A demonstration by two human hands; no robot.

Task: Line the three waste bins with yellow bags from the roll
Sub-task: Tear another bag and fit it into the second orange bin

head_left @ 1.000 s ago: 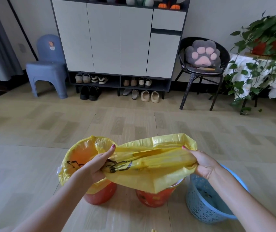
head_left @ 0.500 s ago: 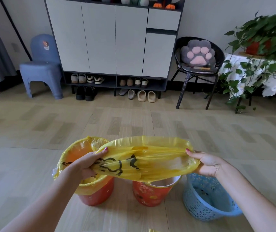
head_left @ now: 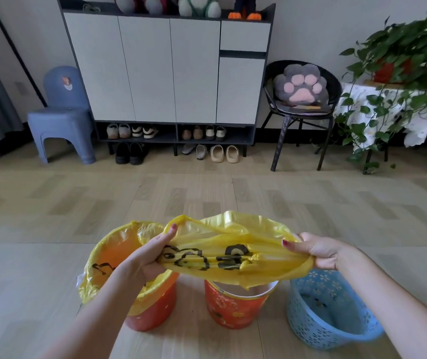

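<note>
left hand [head_left: 145, 257] grips bag [head_left: 233, 252] left end | right hand [head_left: 318, 251] pinches right end | bag stretched above middle bin [head_left: 235, 307] | left bin [head_left: 152, 314] lined | blue bin [head_left: 329, 320] right, bare

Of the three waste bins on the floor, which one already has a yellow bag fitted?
The left orange bin: a yellow liner is folded over its rim. The middle orange bin and blue basket are unlined.

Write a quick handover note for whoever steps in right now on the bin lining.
Left hand and right hand each grip an end of the yellow bag, stretched open above the middle orange bin.
Done: left orange bin already wears its liner.
Left: seat this bag in the middle bin, then line the blue basket. The roll is not in view.
</note>
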